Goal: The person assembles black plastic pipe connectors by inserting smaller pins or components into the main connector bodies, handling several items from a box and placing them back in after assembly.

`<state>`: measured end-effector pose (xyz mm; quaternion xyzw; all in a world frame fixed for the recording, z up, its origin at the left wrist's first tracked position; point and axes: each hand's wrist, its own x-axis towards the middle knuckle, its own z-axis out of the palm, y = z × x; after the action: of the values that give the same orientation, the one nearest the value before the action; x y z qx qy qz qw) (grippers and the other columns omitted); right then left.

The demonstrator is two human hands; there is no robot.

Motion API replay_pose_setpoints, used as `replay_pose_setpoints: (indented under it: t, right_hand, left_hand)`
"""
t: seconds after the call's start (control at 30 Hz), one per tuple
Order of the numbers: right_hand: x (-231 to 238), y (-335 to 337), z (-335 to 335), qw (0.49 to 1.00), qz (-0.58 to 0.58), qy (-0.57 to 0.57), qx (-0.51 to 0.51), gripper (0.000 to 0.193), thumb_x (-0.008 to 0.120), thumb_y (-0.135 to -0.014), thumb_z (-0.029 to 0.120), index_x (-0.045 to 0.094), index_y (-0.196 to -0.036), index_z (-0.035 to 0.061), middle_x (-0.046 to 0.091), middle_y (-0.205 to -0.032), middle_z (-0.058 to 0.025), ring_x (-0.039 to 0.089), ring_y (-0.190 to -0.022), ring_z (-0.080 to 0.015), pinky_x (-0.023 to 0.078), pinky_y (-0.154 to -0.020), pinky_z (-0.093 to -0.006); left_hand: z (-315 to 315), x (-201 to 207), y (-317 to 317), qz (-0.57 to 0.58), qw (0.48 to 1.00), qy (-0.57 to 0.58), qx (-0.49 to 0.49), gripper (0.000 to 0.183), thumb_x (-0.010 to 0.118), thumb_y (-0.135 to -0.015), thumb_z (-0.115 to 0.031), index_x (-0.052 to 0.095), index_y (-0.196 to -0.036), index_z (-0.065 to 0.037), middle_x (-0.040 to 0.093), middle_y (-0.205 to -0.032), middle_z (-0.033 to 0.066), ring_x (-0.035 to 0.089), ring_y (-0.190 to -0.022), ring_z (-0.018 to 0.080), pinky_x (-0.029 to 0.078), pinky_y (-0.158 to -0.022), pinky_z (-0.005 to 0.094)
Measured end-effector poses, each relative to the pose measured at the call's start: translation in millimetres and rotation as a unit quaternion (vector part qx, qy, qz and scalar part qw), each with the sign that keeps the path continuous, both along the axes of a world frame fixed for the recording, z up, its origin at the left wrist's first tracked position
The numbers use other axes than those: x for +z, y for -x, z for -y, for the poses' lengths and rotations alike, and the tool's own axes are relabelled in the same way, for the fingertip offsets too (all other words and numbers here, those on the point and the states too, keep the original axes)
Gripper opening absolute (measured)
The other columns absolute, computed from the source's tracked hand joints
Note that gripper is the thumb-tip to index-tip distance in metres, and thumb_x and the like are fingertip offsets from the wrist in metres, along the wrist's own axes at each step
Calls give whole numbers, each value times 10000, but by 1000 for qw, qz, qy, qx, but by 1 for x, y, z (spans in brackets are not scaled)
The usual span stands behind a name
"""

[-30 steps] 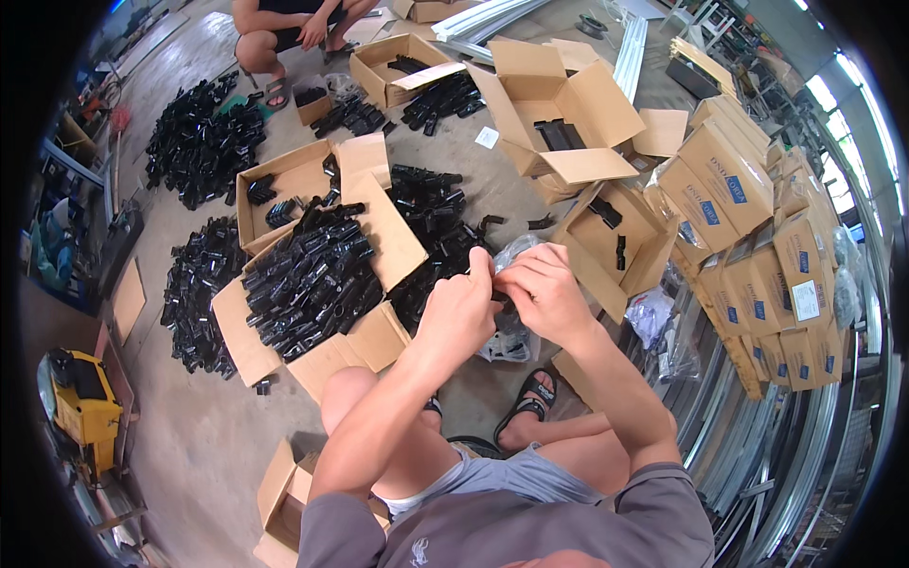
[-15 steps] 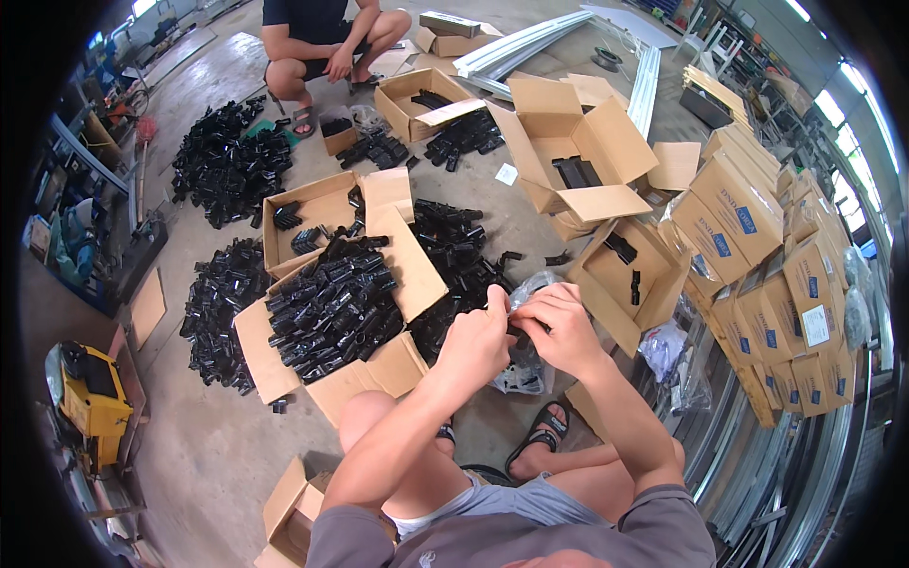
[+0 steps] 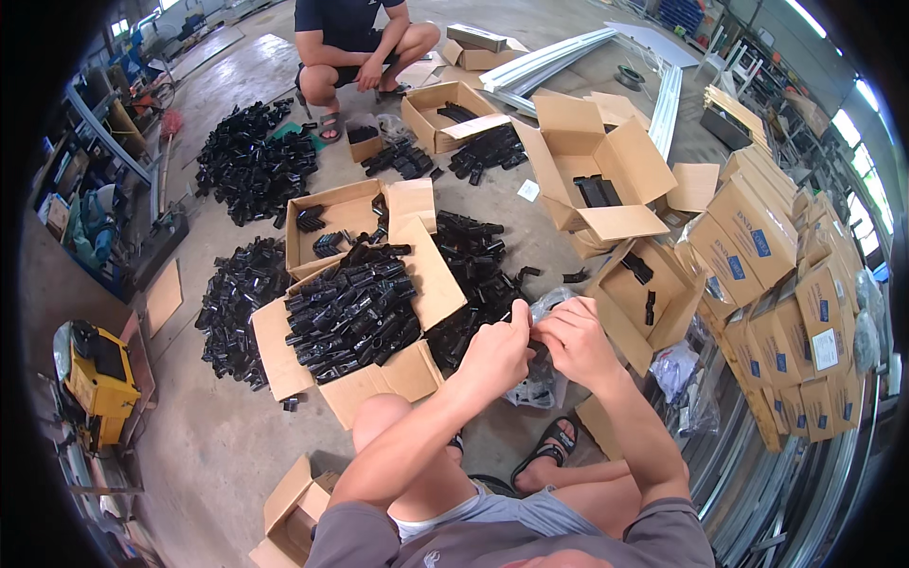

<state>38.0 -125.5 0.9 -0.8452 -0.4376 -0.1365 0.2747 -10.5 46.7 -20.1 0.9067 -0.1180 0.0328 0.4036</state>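
Note:
My left hand (image 3: pixel 499 350) and my right hand (image 3: pixel 574 339) meet in front of me, above the floor. Both have their fingers pinched together at almost the same spot. What they hold between them is small or hidden by the fingers. Directly below and behind them lies a clear plastic bag (image 3: pixel 538 390) with small pieces in it; I cannot tell whether the hands touch it. Just left of my hands spreads a pile of black angled fittings (image 3: pixel 469 248). More black fittings (image 3: pixel 350 308) are heaped on an open cardboard box (image 3: pixel 275 352).
Open boxes (image 3: pixel 620 210) stand ahead to the right, near stacked closed cartons (image 3: pixel 743 237). Further black piles (image 3: pixel 241 308) lie to the left. A person (image 3: pixel 355 47) squats at the far side. Long metal profiles (image 3: pixel 729 502) lie at the lower right, a yellow machine (image 3: pixel 99 388) at left.
The whole view has shifted a little, so the scene sits further right and lower. My hands remain together, both still pinched, with only slight movement of the fingers.

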Motion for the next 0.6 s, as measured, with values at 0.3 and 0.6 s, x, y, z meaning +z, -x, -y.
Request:
replay_pose_setpoints:
  t: [0.3, 0.6]
  right_hand:
    - [-3, 3, 1, 997, -78, -7, -27, 47, 690, -782, 78, 711, -823, 88, 678, -808, -41, 612, -864, -220, 390, -850, -358]
    - [-4, 8, 0, 990, -109, -52, -67, 53, 712, -802, 90, 724, -854, 83, 700, -837, -29, 630, -891, -195, 387, -854, -355]
  left_hand:
    - [1, -1, 0, -16, 1000, -20, -3, 482, 765, -757, -59, 407, -1076, -14, 625, -683, 225, 648, -704, 433, 494, -600, 497]
    - [1, 18, 2, -27, 999, -17, 10, 471, 768, -771, -82, 422, -1083, -14, 635, -700, 239, 656, -723, 435, 498, -621, 506]
